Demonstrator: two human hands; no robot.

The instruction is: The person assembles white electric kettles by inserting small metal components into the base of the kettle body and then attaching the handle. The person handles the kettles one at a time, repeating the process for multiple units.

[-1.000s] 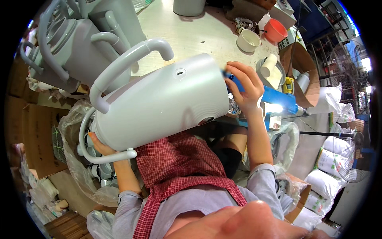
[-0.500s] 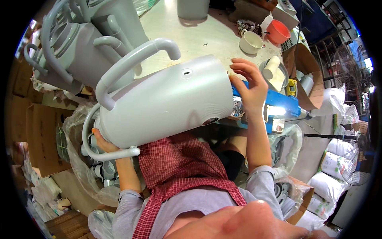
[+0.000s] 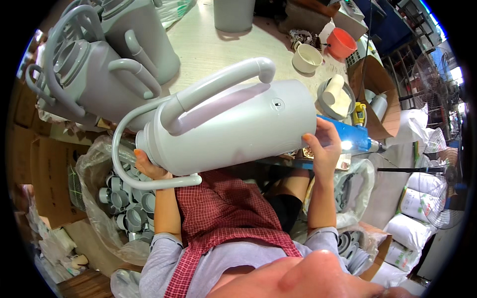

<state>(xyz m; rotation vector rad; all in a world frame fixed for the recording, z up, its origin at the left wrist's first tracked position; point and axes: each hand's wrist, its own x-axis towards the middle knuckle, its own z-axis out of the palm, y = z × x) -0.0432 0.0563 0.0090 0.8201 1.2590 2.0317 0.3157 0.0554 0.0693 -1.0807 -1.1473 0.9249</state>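
A pale grey vacuum jug [image 3: 233, 131] lies on its side in the air before me, neck to the left and base to the right. Its side handle [image 3: 221, 84] points away from me, and a thin carrying loop [image 3: 119, 144] curves round the neck end. My left hand [image 3: 151, 166] is closed on the neck end from below, partly hidden by the loop. At the base end my right hand [image 3: 325, 144] grips the near rim, thumb on the side wall, other fingers partly hidden behind the base. A small fitting with a dark slot [image 3: 278, 104] shows on the body.
Several similar jugs [image 3: 94, 74] crowd the table's left. A cream cup [image 3: 307, 57], a red bowl [image 3: 342, 42] and a blue tool [image 3: 350, 133] are at the right. Below left, a plastic bag [image 3: 94, 218] holds grey rings; a cardboard box [image 3: 375, 84] stands far right.
The jug has shifted right and turned about its length, so the dark oval mark near its base no longer shows. My right hand, spread beside the base before, has closed on its rim.
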